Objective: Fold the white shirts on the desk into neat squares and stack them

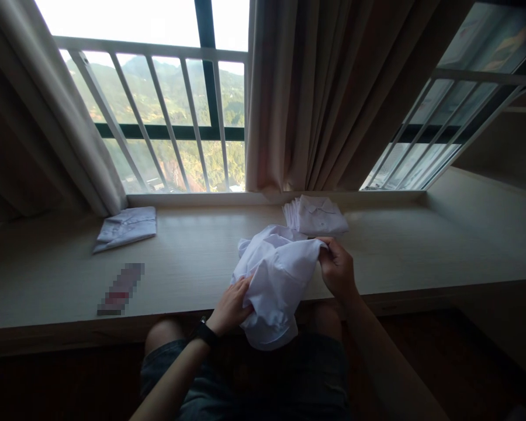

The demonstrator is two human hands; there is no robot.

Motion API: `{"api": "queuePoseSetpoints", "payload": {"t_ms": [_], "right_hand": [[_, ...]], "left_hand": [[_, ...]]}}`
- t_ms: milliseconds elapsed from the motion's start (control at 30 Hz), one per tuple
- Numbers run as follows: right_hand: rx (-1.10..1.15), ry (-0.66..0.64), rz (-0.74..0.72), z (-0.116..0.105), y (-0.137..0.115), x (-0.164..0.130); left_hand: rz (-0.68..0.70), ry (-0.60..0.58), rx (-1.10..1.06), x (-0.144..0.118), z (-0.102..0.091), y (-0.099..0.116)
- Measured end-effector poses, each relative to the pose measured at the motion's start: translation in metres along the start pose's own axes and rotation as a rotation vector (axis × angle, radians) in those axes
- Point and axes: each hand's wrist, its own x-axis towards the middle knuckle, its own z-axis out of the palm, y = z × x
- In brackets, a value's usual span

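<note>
Daylight comes through the barred window (158, 117) above the long pale wooden ledge (421, 245) where I sit, with beige curtains (324, 99) hanging at both sides of the glass. My knees in dark shorts (245, 380) show under the ledge's near edge.

I hold a crumpled white shirt (276, 280) that lies partly on the ledge and spills over its near edge toward my lap. My left hand (232, 307), with a dark watch (206, 333) on the wrist, grips the shirt's lower left side, fingers closed into the cloth. My right hand (337, 269) pinches the shirt's upper right corner, thumb and fingers shut together on the fabric.

Just behind the shirt, nearer the window, sits a stack of folded white shirts (318, 215), close to my right hand but not touching it. Well to the left of the shirt, one more folded white garment (126, 228) lies alone on the ledge. Nearer the front edge, left of the shirt, rests a small flat object (120, 289), too blurred to tell what it is.
</note>
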Motion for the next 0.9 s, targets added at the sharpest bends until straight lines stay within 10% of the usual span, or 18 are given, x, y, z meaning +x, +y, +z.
{"api": "queuePoseSetpoints", "payload": {"t_ms": [133, 300, 400, 633, 900], "right_hand": [[-0.033, 0.009, -0.037, -0.004, -0.018, 0.013], [0.091, -0.253, -0.228, 0.040, -0.063, 0.020], [0.118, -0.391, -0.329, 0.064, -0.080, 0.017], [0.111, -0.227, -0.329, 0.053, -0.067, 0.025], [-0.239, -0.183, -0.339, 0.013, -0.038, 0.042]], "left_hand": [[-0.026, 0.359, -0.056, 0.002, -0.021, 0.051], [-0.078, 0.134, -0.140, 0.015, -0.054, 0.104], [-0.201, 0.194, -0.108, 0.020, -0.054, 0.094], [-0.400, 0.128, -0.081, -0.002, -0.062, 0.031], [-0.420, 0.155, -0.114, -0.013, -0.127, 0.007]]}}
